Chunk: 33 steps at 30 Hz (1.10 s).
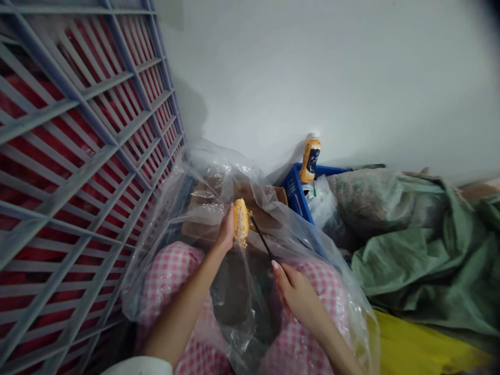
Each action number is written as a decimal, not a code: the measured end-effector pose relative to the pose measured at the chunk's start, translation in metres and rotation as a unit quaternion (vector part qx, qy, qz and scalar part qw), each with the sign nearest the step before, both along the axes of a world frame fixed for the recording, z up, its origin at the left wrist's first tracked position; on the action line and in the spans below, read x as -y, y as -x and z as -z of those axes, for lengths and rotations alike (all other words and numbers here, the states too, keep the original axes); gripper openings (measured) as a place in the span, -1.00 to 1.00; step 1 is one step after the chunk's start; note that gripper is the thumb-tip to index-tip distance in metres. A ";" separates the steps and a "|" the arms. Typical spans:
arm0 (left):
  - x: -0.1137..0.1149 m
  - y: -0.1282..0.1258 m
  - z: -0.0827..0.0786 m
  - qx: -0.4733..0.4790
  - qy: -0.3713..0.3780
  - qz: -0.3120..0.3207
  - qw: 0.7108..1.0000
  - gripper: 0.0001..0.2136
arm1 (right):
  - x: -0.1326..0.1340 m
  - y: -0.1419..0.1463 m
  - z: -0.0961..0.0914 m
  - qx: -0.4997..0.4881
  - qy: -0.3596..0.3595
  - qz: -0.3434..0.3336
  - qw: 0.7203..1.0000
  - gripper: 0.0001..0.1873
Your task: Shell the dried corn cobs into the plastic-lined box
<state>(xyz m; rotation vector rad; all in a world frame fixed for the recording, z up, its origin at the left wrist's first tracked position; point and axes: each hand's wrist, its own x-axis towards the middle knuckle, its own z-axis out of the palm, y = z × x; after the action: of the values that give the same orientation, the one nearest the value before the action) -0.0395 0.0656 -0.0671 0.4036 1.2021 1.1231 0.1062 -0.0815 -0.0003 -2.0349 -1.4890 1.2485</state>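
Observation:
My left hand [225, 229] is closed around the left side of an ear of corn [241, 221], held upright. Yellow kernels cover its top and edges, while a pale strip down the front looks bare. My right hand [297, 291] grips a thin black tool [262, 237] with some red at the handle end. Its far tip is beside the right side of the corn; whether they touch I cannot tell. Under both hands, a clear plastic sheet [332, 250] spreads across my knees and over an open cardboard box [279, 195].
Tall grey-purple crates [125, 138] with red contents rise on the left. To the right, a blue crate [299, 195] has an orange bottle [311, 159] at its corner, near filled sacks [371, 203] and green cloth [422, 255]. A white wall [332, 73] stands ahead.

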 end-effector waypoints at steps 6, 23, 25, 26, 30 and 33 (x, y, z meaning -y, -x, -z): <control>0.007 -0.003 -0.003 -0.094 -0.042 0.022 0.994 -0.54 | -0.003 0.008 -0.005 0.132 -0.043 -0.033 0.990 -0.64; 0.015 -0.006 -0.019 -0.173 -0.102 0.001 0.980 -0.66 | -0.016 0.030 -0.004 -0.024 0.079 0.032 0.996 -0.57; 0.015 -0.005 -0.018 -0.195 -0.103 -0.001 0.975 -0.66 | -0.017 0.029 -0.005 -0.052 0.086 0.040 0.994 -0.56; 0.014 -0.005 -0.016 -0.213 -0.110 -0.001 0.971 -0.66 | -0.018 0.029 -0.006 -0.060 0.086 0.042 0.994 -0.55; 0.013 -0.003 -0.003 -0.284 -0.157 -0.002 0.946 -0.68 | -0.023 0.024 -0.011 -0.059 0.085 0.027 0.994 -0.54; 0.011 -0.004 0.007 -0.337 -0.167 -0.003 0.927 -0.70 | -0.027 0.028 -0.006 -0.027 0.095 0.019 0.995 -0.52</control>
<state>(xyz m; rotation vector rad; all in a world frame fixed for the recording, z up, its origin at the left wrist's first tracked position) -0.0355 0.0543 -0.0736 1.1153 1.5994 1.2396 0.0781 -0.0547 0.0060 -2.1183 -1.3476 1.4668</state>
